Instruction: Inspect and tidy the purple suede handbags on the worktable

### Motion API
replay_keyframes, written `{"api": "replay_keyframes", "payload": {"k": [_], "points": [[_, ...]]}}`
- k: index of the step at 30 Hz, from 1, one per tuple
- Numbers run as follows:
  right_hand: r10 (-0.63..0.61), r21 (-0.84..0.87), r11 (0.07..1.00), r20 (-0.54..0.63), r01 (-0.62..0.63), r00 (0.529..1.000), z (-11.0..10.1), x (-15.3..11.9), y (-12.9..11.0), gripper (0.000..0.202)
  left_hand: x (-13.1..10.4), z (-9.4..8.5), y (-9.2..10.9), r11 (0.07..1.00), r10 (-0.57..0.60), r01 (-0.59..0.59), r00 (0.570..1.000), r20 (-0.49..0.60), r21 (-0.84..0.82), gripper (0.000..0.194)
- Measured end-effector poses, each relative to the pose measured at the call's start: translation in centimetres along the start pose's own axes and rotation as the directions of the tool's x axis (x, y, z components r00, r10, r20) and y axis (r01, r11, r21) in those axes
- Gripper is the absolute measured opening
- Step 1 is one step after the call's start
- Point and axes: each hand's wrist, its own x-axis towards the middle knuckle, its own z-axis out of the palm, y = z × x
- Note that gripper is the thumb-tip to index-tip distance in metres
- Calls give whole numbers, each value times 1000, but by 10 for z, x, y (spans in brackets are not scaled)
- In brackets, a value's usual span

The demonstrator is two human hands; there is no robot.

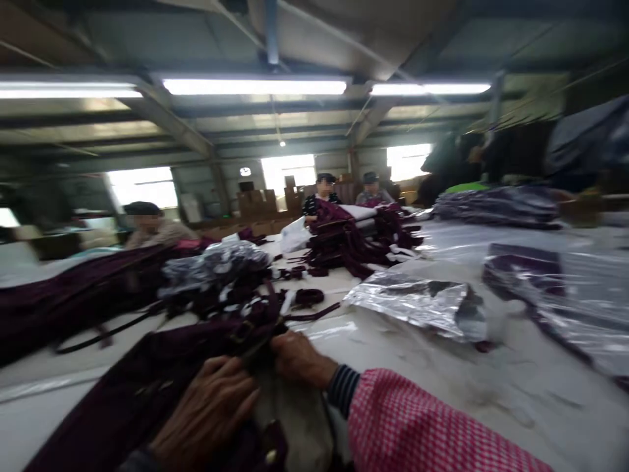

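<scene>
A dark purple garment (122, 380) with metal fittings lies across the table in front of me, its pale inner side showing between my hands. My left hand (209, 400) rests on it, fingers bent and slightly blurred; whether they grip the cloth is unclear. Just to the right and farther off, my right hand (297, 357) has its fingers closed on the garment's edge, near a strap and a buckle.
Beyond the garment are crumpled clear plastic (211, 262), a stack of purple garments (348, 236) and loose straps (309, 297). A silvery plastic bag (417, 305) and bagged garments (555, 275) lie to the right. Several people are across the table.
</scene>
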Motion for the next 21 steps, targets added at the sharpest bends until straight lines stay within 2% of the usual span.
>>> {"api": "replay_keyframes", "payload": {"k": [2,4,7,11,15,21], "points": [[-49,27,998,-8,50,999,4,0,7,23,-6,-21,14,993,-113,108,988,102,51,36],[-75,36,997,-22,75,997,11,0,11,24,0,-28,23,982,-184,176,975,125,72,34],[-85,15,996,-42,86,995,18,-2,8,25,7,-28,30,971,-231,223,966,111,83,30],[-99,-48,994,-51,97,994,22,-5,-5,22,4,-25,33,970,-237,232,968,83,67,30],[-159,-102,983,-49,153,986,29,-1,-15,29,1,-23,32,966,-257,255,964,71,40,32],[-214,-150,966,1,211,977,39,9,-10,28,1,-18,31,966,-260,259,965,32,19,33]]}}
